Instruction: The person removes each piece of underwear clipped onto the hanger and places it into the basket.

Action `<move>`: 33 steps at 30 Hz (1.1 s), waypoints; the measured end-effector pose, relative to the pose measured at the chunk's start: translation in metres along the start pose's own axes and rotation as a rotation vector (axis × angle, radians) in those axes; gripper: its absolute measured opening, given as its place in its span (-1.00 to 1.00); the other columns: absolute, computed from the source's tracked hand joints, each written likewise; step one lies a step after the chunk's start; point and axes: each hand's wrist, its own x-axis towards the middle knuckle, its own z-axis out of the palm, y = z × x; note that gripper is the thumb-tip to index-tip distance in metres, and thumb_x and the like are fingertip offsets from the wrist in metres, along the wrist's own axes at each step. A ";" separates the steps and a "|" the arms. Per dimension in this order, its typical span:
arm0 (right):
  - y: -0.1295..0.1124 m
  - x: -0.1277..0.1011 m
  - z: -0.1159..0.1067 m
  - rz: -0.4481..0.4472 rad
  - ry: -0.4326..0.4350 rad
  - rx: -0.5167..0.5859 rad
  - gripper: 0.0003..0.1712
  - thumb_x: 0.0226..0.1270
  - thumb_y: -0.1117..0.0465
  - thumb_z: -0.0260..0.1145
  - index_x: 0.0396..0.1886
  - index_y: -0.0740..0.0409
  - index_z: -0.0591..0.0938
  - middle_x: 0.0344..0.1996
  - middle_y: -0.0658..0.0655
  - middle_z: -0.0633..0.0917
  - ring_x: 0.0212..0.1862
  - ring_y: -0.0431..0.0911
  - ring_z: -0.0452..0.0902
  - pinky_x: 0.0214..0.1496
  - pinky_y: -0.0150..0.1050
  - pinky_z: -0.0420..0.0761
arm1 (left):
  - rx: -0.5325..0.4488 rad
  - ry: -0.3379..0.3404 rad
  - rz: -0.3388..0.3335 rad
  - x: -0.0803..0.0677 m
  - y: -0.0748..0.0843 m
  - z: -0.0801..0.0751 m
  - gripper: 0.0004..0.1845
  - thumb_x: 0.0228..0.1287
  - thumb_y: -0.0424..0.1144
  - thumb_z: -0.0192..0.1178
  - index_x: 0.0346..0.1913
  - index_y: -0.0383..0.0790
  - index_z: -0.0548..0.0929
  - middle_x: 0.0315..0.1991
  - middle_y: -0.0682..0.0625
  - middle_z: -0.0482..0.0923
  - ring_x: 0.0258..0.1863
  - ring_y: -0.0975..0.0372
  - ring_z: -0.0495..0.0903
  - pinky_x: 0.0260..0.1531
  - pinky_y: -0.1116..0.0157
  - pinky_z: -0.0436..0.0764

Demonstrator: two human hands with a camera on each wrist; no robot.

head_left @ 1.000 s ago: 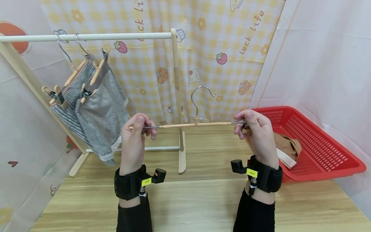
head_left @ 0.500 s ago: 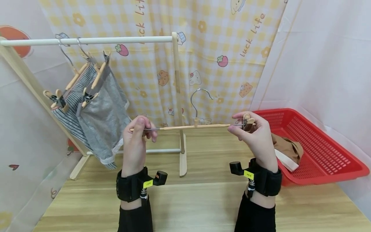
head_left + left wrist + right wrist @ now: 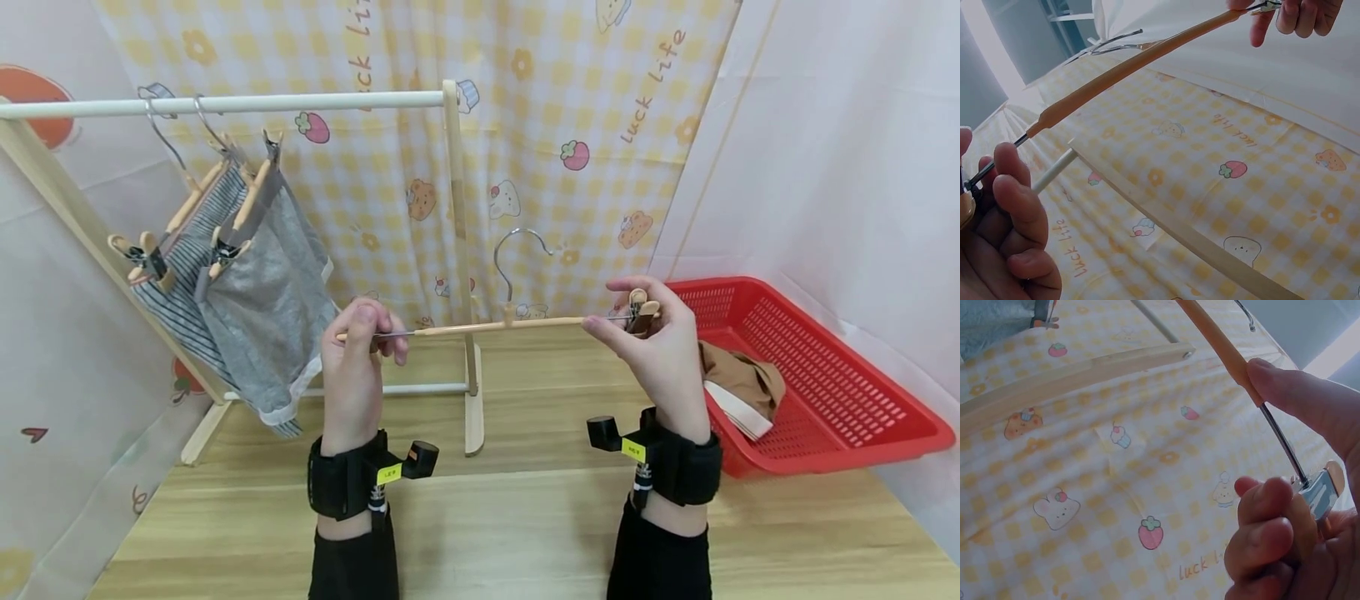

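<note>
Seemingly for a level hold, the left hand (image 3: pixel 352 358) pinches one end of the hanger (image 3: pixel 480 327) and the right hand (image 3: pixel 663 350) grips the other, fingers curled at a clip (image 3: pixel 640 313) (it spans the gap between them, hook (image 3: pixel 510 288) upright).

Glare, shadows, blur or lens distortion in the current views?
Head: even light, faint shadows on the tabletop, no obvious blur on the hanger. Left wrist: bright light strip glaring upper left, left hand dim. Right wrist: glare upper right, rack post bowed, likely lens distortion.
</note>
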 end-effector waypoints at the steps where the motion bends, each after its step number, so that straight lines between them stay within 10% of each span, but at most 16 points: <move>1: 0.000 0.000 0.000 -0.010 -0.001 0.029 -0.59 0.19 0.28 0.50 0.05 0.10 0.64 -0.44 0.12 0.58 -0.55 -0.09 0.42 -0.52 -0.30 0.41 | 0.000 0.013 0.001 0.000 0.000 0.000 -0.68 0.47 -0.20 0.04 -0.50 -0.20 0.45 -0.57 -0.01 0.49 -0.58 0.21 0.45 -0.58 0.38 0.35; 8: 0.001 0.000 0.002 -0.136 -0.088 0.298 -0.77 0.48 0.34 0.14 -0.11 0.51 0.54 -0.64 0.16 0.49 -0.62 -0.07 0.35 -0.60 -0.29 0.43 | -0.027 0.093 0.017 0.000 0.000 -0.002 -0.67 0.46 -0.20 0.04 -0.52 -0.23 0.42 -0.62 -0.02 0.44 -0.63 0.22 0.39 -0.64 0.39 0.35; 19: -0.003 -0.001 0.003 -0.118 -0.111 0.290 -0.69 0.54 0.27 0.09 -0.01 0.46 0.58 -0.58 0.18 0.58 -0.59 -0.08 0.43 -0.53 -0.31 0.49 | -0.076 0.112 0.110 0.000 0.002 -0.004 -0.67 0.45 -0.19 0.09 -0.50 -0.28 0.47 -0.64 -0.04 0.46 -0.68 0.23 0.38 -0.72 0.40 0.35; 25: 0.000 0.003 0.003 -0.118 -0.096 0.394 -0.60 0.57 0.11 0.03 0.20 0.22 0.54 -0.25 0.16 0.66 -0.38 -0.08 0.55 -0.40 -0.38 0.47 | -0.147 0.238 0.185 0.001 0.010 -0.007 -0.64 0.39 -0.15 0.17 -0.51 -0.31 0.47 -0.68 -0.05 0.45 -0.71 0.26 0.38 -0.75 0.43 0.31; 33: 0.004 0.005 -0.004 -0.112 -0.090 0.358 -0.61 0.60 0.13 -0.03 0.07 0.28 0.62 -0.32 0.16 0.70 -0.42 -0.09 0.56 -0.42 -0.34 0.48 | -0.194 0.449 0.273 -0.004 0.031 -0.022 -0.65 0.33 -0.21 0.19 -0.50 -0.41 0.43 -0.68 -0.11 0.39 -0.75 0.21 0.28 -0.73 0.41 0.22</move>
